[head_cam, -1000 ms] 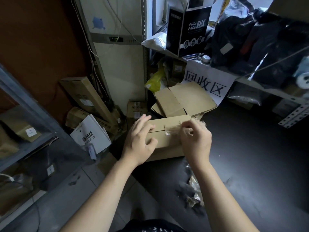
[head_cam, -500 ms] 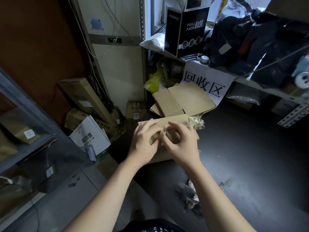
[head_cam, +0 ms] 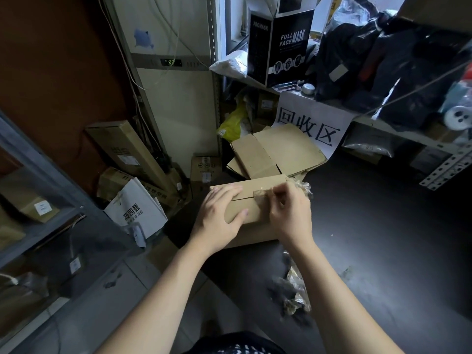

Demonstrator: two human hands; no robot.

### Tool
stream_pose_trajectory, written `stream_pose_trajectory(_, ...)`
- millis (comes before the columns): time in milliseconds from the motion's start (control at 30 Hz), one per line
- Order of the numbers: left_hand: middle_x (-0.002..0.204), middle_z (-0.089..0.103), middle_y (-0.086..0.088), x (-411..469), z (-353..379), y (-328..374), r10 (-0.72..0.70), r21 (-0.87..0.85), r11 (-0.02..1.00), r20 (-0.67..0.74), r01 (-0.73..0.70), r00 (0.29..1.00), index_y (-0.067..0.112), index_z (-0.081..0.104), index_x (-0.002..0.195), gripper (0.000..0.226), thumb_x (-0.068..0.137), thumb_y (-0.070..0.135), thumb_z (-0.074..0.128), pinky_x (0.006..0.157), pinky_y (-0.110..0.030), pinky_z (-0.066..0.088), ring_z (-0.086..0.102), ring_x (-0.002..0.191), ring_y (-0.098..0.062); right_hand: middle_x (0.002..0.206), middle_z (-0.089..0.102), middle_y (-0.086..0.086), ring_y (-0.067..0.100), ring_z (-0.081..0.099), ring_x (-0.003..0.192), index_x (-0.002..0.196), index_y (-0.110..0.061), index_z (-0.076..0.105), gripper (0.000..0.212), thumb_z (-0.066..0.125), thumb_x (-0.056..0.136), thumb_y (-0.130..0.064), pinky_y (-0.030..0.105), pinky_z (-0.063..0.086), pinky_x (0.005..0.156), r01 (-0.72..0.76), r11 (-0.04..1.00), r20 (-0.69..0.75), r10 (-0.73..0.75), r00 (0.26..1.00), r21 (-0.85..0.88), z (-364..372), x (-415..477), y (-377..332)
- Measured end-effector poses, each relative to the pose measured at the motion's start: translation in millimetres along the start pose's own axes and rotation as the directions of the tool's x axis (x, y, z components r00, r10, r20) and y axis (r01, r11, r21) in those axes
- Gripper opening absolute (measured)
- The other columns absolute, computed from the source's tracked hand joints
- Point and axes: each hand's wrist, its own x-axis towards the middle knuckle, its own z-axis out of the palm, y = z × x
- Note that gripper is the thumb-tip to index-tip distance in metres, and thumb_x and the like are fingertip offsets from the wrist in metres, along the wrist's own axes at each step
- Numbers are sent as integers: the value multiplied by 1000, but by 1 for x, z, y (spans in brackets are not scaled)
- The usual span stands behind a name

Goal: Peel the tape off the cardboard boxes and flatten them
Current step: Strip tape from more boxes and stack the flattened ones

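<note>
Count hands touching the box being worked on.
2. Left hand lies flat on the box, near its left end; right hand pinches tape at its top seam.

a plain brown cardboard box lies closed on the dark floor, clear tape partly lifted along its top seam, flattened boxes stacked just behind.

The left hand presses flat on a cardboard box while the right hand pinches its tape.
</note>
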Motion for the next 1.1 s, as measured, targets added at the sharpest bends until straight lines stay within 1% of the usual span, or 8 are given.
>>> stream_pose_trajectory(267, 133, 63, 5, 0, 4, -3, 19, -25, 1000, 14, -19, 1000, 11, 71, 121, 39, 88, 32, 70, 111, -42, 41, 52, 127, -10, 87, 70, 0, 17, 66, 80, 97, -8, 69, 11, 64, 91, -1, 19, 42, 73, -120, 983, -325, 159, 932, 135, -28, -3, 8)
stream_pose_trajectory(367, 133, 63, 4, -3, 5, -1, 31, -32, 999, 0, -31, 1000, 11, 71, 121, 39, 88, 30, 71, 112, -44, 41, 52, 128, -10, 83, 71, 4, 13, 63, 74, 92, -4, 71, 7, 71, 87, 1, 15, 41, 71, -43, 996, -404, 71, 912, 78, -28, -8, 9)
stream_pose_trajectory(500, 134, 62, 3, -6, 7, 0, 26, -16, 1000, -14, -26, 1000, 10, 69, 124, 40, 89, 29, 70, 112, -47, 40, 50, 129, -10, 86, 70, 6, 20, 67, 78, 83, -5, 72, 16, 70, 80, 10, 26, 52, 72, 144, 989, -322, -123, 939, 42, -24, -5, 20)
stream_pose_trajectory(633, 134, 63, 2, -6, 9, -1, 38, -14, 999, -25, -39, 999, 9, 69, 124, 41, 88, 28, 70, 113, -49, 38, 52, 128, -12, 106, 70, 0, 13, 60, 101, 94, -11, 81, 11, 81, 84, -9, 22, 46, 96, 180, 981, -146, -168, 975, 70, -14, -16, 17)
stream_pose_trajectory(700, 134, 62, 3, -9, 10, 1, 42, -18, 999, -19, -43, 999, 9, 69, 124, 40, 88, 28, 71, 116, -47, 34, 52, 130, -12, 97, 71, -6, 15, 57, 96, 95, -14, 79, 8, 79, 87, -12, 32, 49, 90, 182, 982, -180, -169, 969, 57, -11, -16, 16)
stream_pose_trajectory(800, 134, 62, 3, -12, 10, 2, 35, -19, 999, -23, -36, 999, 10, 70, 123, 40, 88, 29, 70, 120, -41, 29, 52, 130, -11, 87, 63, -18, 18, 58, 96, 111, -20, 68, 31, 83, 85, -29, 35, 50, 83, 68, 993, -148, -53, 988, 99, -13, -13, 12)
stream_pose_trajectory(900, 135, 63, 3, -13, 12, 1, 35, -17, 999, -28, -35, 999, 10, 70, 123, 42, 89, 33, 67, 121, -38, 27, 53, 130, -13, 86, 68, -12, 23, 55, 92, 95, -20, 74, 28, 86, 78, -39, 40, 50, 77, 123, 992, -177, -122, 977, -7, -8, -13, 11)
stream_pose_trajectory(1100, 135, 63, 4, -14, 11, 0, 38, -25, 999, -25, -38, 999, 11, 70, 123, 42, 89, 36, 66, 122, -35, 25, 52, 133, -10, 86, 72, -6, 27, 59, 85, 85, -19, 75, 4, 79, 86, -16, 33, 46, 63, 91, 991, -244, -111, 963, -95, -7, -11, 17)
